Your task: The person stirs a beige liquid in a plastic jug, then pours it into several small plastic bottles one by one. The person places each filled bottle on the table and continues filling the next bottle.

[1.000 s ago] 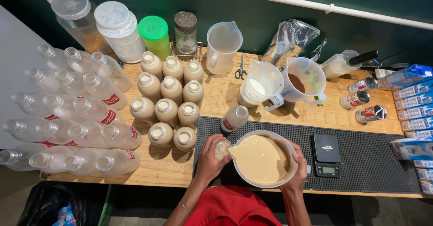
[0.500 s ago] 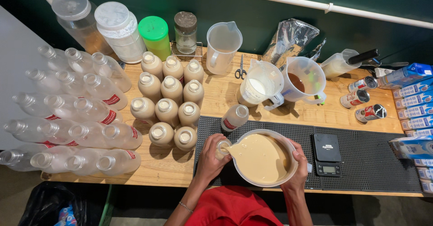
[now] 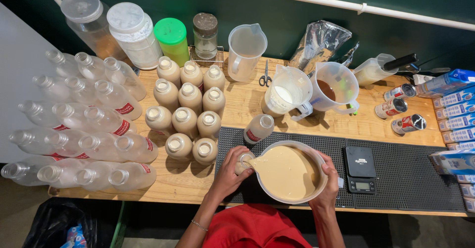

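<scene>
My right hand (image 3: 330, 188) grips the side of a large clear jug (image 3: 289, 173) full of beige milky liquid, tilted left so its spout meets the mouth of a small plastic bottle (image 3: 243, 162). My left hand (image 3: 230, 171) is wrapped around that bottle, holding it upright on the black rubber mat (image 3: 396, 179). A partly filled bottle (image 3: 259, 128) stands on the mat just behind. Several filled, uncapped beige bottles (image 3: 185, 107) stand in rows on the wooden table (image 3: 237, 104) to the left.
Several empty clear bottles (image 3: 84, 129) crowd the table's left end. Behind stand lidded jars (image 3: 131, 35), a green-lidded tub (image 3: 171, 38), an empty jug (image 3: 245, 50), a jug of milk (image 3: 287, 92), a jug of brown liquid (image 3: 336, 87), scissors (image 3: 265, 75). A small scale (image 3: 361, 169), cans (image 3: 401, 114) and cartons (image 3: 452, 99) sit right.
</scene>
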